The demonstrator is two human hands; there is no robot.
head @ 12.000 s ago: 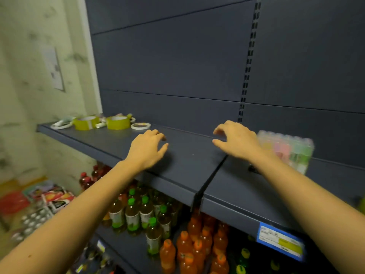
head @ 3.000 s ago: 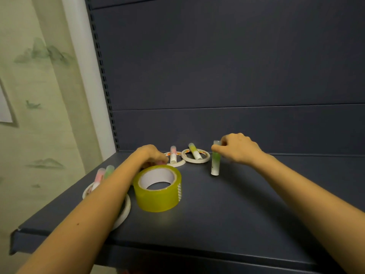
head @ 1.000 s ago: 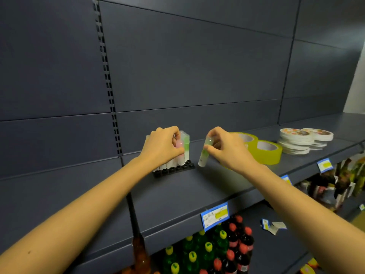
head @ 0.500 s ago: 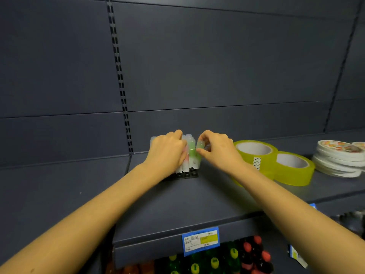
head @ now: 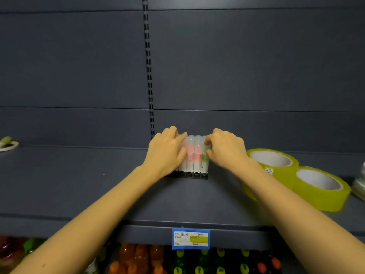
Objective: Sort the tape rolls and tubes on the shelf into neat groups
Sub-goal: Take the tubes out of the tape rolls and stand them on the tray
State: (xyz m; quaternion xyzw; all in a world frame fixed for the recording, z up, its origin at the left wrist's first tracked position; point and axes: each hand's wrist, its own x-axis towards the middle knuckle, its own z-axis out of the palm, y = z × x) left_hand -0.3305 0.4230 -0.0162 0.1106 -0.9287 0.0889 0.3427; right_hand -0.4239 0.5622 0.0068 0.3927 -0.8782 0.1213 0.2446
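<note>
We see the left hand [head: 166,153] curled around the left end of a row of tubes [head: 191,155] on the dark shelf [head: 98,184], thumb in front and fingers over the tops. The right hand [head: 227,149] pinches a green tube [head: 205,160] at the row's right end, pressed against its pink and white neighbours. The tubes stand upright on black bases, close to the back panel and just right of the slotted upright [head: 149,76]. To the right we find two yellow tape rolls lying flat and touching: the nearer-centre roll [head: 276,167] sits partly behind the right forearm, and the outer roll [head: 324,192] is towards the shelf's front. Far left, a thin white tape ring [head: 8,145] lies with a small tube across it. A blue price label [head: 191,239] marks the shelf edge above rows of bottles [head: 138,262].
</note>
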